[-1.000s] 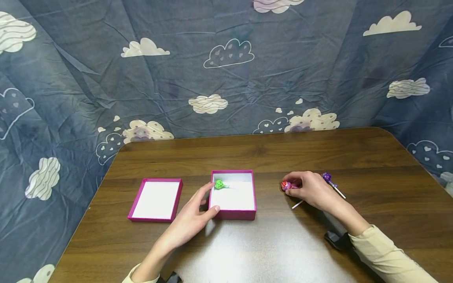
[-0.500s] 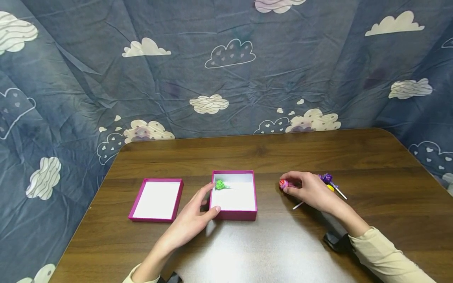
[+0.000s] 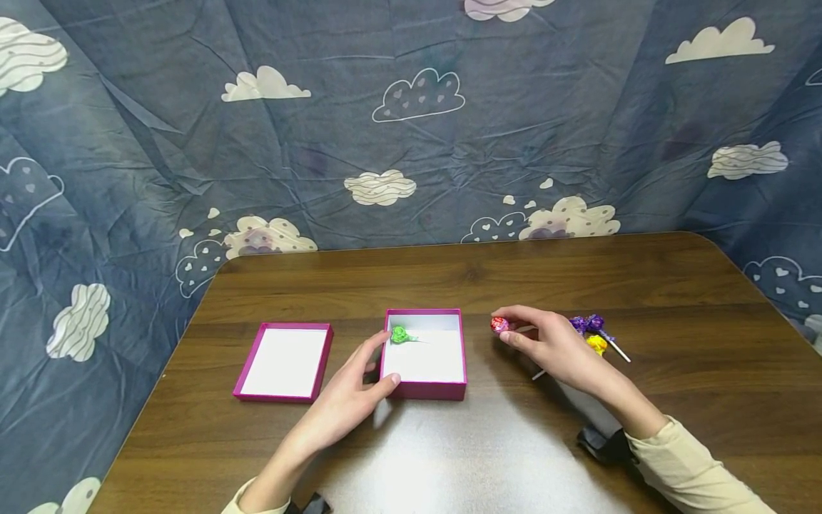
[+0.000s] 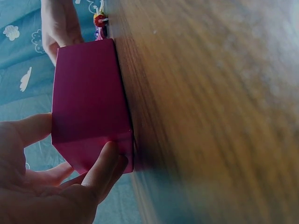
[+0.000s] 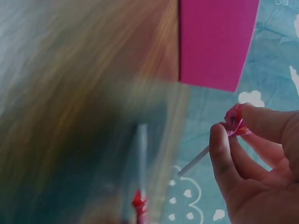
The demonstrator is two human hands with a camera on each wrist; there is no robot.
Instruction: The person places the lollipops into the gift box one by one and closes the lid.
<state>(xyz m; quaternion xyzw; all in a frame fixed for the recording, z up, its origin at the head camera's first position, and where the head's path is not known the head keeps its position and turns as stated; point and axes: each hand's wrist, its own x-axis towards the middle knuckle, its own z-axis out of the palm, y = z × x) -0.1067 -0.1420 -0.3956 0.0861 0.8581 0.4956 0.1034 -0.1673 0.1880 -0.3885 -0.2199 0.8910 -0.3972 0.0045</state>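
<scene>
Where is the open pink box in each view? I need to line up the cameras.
Head: open pink box, lower middle.
Left wrist: open pink box, left of centre.
Right wrist: open pink box, top, right of centre, cut off by the frame.
Shared landmark: right hand.

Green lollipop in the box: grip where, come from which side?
Probably the round wrapped head of the green lollipop, pinched from above: it lies on its side near the left wall of the box, whose top is open but whose walls hinder low side approaches.
</scene>
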